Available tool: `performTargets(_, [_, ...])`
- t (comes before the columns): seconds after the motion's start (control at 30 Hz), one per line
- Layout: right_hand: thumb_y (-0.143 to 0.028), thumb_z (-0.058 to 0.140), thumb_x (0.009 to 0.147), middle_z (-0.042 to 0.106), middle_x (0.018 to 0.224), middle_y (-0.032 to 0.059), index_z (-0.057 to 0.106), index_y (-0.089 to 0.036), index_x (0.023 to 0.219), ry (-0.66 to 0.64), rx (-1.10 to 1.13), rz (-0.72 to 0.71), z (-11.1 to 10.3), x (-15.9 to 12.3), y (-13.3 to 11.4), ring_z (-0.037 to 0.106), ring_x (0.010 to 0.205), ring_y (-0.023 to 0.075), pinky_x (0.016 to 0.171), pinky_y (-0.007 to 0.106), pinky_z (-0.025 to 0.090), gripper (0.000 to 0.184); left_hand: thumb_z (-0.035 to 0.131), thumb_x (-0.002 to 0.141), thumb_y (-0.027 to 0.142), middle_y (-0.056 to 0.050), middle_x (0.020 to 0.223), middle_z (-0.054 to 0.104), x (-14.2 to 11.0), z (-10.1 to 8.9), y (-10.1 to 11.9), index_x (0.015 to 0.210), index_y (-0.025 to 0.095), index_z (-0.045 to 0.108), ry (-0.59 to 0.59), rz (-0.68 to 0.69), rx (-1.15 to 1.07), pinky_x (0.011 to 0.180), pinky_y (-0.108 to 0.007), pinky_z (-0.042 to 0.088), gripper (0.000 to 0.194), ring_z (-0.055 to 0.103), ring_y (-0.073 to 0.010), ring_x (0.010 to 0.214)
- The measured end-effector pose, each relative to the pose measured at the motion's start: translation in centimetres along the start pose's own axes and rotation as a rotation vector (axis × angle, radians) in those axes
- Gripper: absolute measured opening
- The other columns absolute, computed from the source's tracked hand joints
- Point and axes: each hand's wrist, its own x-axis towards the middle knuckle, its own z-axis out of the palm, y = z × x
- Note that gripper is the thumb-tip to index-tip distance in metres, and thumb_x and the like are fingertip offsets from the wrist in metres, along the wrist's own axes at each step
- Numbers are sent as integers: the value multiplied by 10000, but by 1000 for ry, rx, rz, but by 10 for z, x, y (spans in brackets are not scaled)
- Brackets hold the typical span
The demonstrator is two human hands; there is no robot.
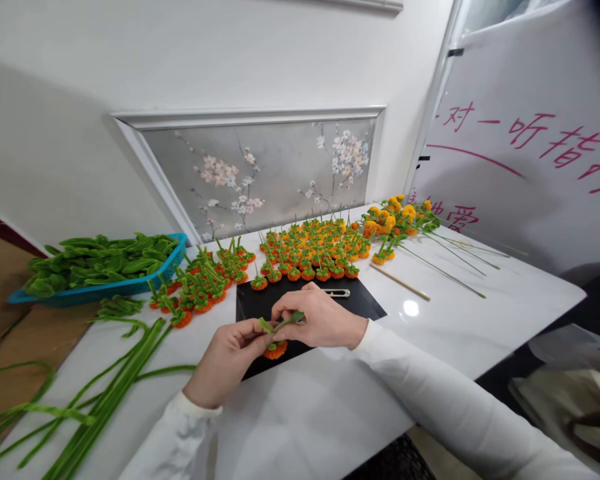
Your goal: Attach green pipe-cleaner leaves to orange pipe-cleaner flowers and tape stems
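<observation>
Low over a black mat (365, 310), my two hands meet at an orange flower (276, 351) of fuzzy chenille stem. Its short green fuzzy stem (265, 325) points up between the fingertips. My left hand (230, 360) pinches the flower's green part with thumb and index finger. Closed around a slim dull-green piece (294, 319), my right hand (325, 317) brings its fingertips against the same spot. Whether that piece is a tool or a leaf, I cannot tell. The fingers partly cover the flower's top.
Rows of orange and yellow flowers (307, 250) stand behind the mat. A blue basket (183, 250) of green leaves sits left, with long green chenille stems (115, 393) nearer. A box cutter (337, 293), a wooden stick (400, 281) and long-stemmed yellow flowers (405, 217) lie beyond my right hand.
</observation>
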Motion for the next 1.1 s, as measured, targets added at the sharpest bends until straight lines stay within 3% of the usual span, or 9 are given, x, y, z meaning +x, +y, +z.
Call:
performTargets(0.2, [-231,643,778,612,790,-39,628,-186,753,-37,36,-13,0,-2,0,543,664,65,714,231,314,53,669,707,294,13,662,562,-2,-4,1,691,150,626,-47,-105,-14,578,-207,449,151,521,-109,620])
performTargets(0.47, [-206,666,739,594,750,-26,616,-184,831,-35,93,48,0,-1,-3,542,659,83,632,194,359,107,617,761,226,-12,729,549,0,-10,3,680,146,635,-157,60,85,669,-242,432,115,519,-135,711])
performTargets(0.57, [-191,648,763,596,768,-24,632,-204,915,-83,119,-34,0,-1,-1,553,669,79,649,192,378,153,628,754,226,-23,788,550,1,-11,0,694,151,653,-194,31,48,693,-255,439,99,529,-148,750])
performTargets(0.7, [-201,600,807,604,814,2,653,-170,788,-109,187,-118,1,-1,5,566,688,77,666,187,411,64,622,768,266,-37,827,564,-3,-11,2,737,146,670,-249,-36,-33,663,-242,445,133,521,-134,717])
performTargets(0.87, [-200,571,824,594,815,19,626,-148,750,-20,164,-89,1,-1,8,569,700,87,672,196,427,105,548,819,367,-52,990,547,-8,-7,8,1014,229,560,-195,-122,-261,737,-319,499,239,543,-174,872])
performTargets(1.0, [-204,578,823,599,809,9,616,-152,740,24,90,-69,1,-1,5,567,695,86,716,218,411,104,719,685,240,-3,943,529,-5,-1,8,899,222,523,-127,-38,-223,683,-222,499,290,562,-135,829])
performTargets(1.1, [-202,575,826,599,811,10,609,-152,729,44,83,-73,-1,0,3,567,710,89,726,224,405,114,678,734,247,0,915,559,-5,2,10,874,209,503,-114,-103,-266,748,-226,501,227,610,-132,831])
